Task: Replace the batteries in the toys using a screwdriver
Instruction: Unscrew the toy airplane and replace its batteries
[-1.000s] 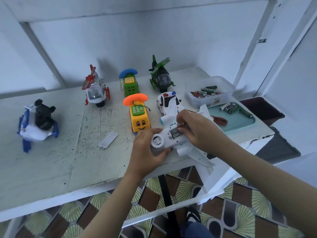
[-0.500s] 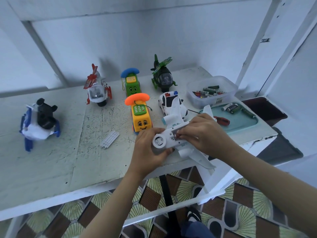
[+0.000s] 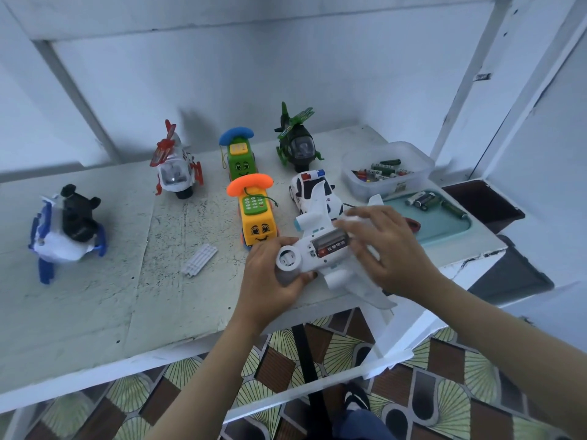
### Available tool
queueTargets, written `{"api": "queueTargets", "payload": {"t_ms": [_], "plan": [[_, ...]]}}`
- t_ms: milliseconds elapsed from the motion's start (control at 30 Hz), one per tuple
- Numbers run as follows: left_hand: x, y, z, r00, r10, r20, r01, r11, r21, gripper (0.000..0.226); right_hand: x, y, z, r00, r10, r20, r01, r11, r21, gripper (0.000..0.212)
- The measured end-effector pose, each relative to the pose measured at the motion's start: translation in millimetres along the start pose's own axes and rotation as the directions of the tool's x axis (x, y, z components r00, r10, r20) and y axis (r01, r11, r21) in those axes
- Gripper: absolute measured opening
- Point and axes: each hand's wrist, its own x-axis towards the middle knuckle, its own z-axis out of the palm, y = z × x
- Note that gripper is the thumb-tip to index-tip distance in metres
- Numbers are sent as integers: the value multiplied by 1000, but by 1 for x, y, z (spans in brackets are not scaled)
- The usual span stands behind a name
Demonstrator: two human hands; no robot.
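Raised right hand (image 3: 386,249) seemingly hovers just above toy plane (image 3: 303,249).

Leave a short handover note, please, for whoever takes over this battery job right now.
Left hand grips the nose end of the white toy plane, belly up at the table's front edge. Right hand is open, fingers spread over the plane beside its battery bay; blurred.
Batteries show in the uncovered bay; new or old, cannot tell. A white ribbed piece, probably the cover, lies on the table. The screwdriver's red handle peeks out behind the right hand, at the teal tray with loose batteries.
Left: refit and screw the cover, then the six other toys.
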Motion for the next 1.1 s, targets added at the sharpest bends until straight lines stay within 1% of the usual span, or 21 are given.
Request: {"api": "queueTargets", "payload": {"t_ms": [67,100,133,167,200,233,267,300,333,367,433,533,667,733,833,933,1100], "plan": [[1,0,0,1000,0,5,0,1000,0,56,5,11,-6,986,135,-102,-127,989,78,38],[1,0,0,1000,2,6,-2,1000,2,56,7,19,-9,966,213,-150,-196,974,116,37],[1,0,0,1000,4,6,-4,1000,4,56,9,29,-12,932,302,-200,-276,950,145,36],[1,0,1,1000,4,6,-4,1000,4,56,12,41,-15,882,401,-246,-373,915,155,37],[1,-1,1,1000,4,6,-4,1000,4,56,13,53,-18,822,503,-267,-488,864,127,38],[1,0,1,1000,3,6,-3,1000,3,57,14,66,-21,757,602,-254,-610,790,57,38],[1,0,1,1000,2,6,-2,1000,2,57,14,78,-23,684,698,-213,-720,692,-46,37],[1,0,1,1000,0,5,0,1000,1,57,13,87,-24,611,774,-168,-791,590,-161,38],[1,0,1,1000,-3,5,3,1000,0,57,12,93,-24,559,818,-135,-816,514,-266,40],[1,0,1,1000,-3,6,3,1000,-2,57,9,98,-24,533,838,-119,-812,467,-350,44],[1,0,1,1000,-1,4,2,1000,-7,56,7,107,-20,521,846,-108,-778,419,-468,50],[0,0,1,1000,-4,4,4,1000,-4,56,8,114,-17,528,846,-75,-728,406,-553,55],[0,0,1,1000,-5,7,5,1000,0,56,10,120,-17,540,841,-34,-707,432,-560,47],[0,0,0,1000,-6,9,6,1000,-2,56,7,121,-17,566,824,-32,-699,458,-550,44],[0,1,0,1000,-6,5,6,1000,-1,55,4,122,-17,614,789,-27,-690,521,-502,48],[0,1,0,1000,-8,9,8,1000,0,56,3,121,-15,643,766,-19,-688,566,-454,49],[0,1,0,1000,-13,12,13,1000,6,57,4,120,-12,636,772,10,-665,554,-501,49]]}}
